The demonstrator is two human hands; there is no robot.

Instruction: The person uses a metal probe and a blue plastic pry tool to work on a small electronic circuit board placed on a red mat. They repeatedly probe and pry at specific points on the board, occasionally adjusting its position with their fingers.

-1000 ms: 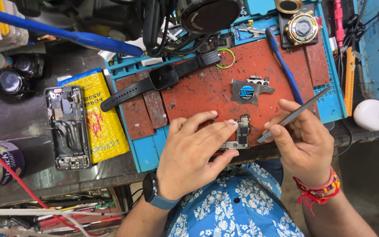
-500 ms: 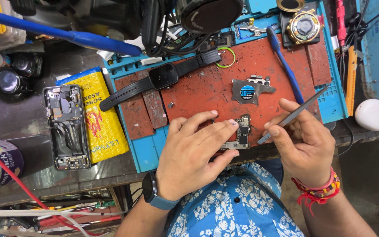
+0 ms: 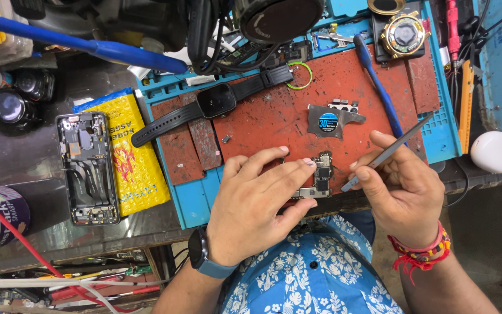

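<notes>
My left hand [image 3: 260,206] pinches a small phone circuit board [image 3: 321,174] at the near edge of a worn red work mat [image 3: 274,116]. My right hand [image 3: 405,189] grips grey metal tweezers [image 3: 387,152], whose tip points at the board's right side. A dark smartwatch is on my left wrist and red thread bands are on my right wrist.
On the mat lie a black smartwatch with strap [image 3: 216,100], a thin metal pry card [image 3: 329,122], a blue-handled tool [image 3: 379,87] and a green ring [image 3: 300,75]. An opened phone [image 3: 86,168] and a yellow pouch [image 3: 126,154] lie at left. A white puck [image 3: 496,152] sits at right.
</notes>
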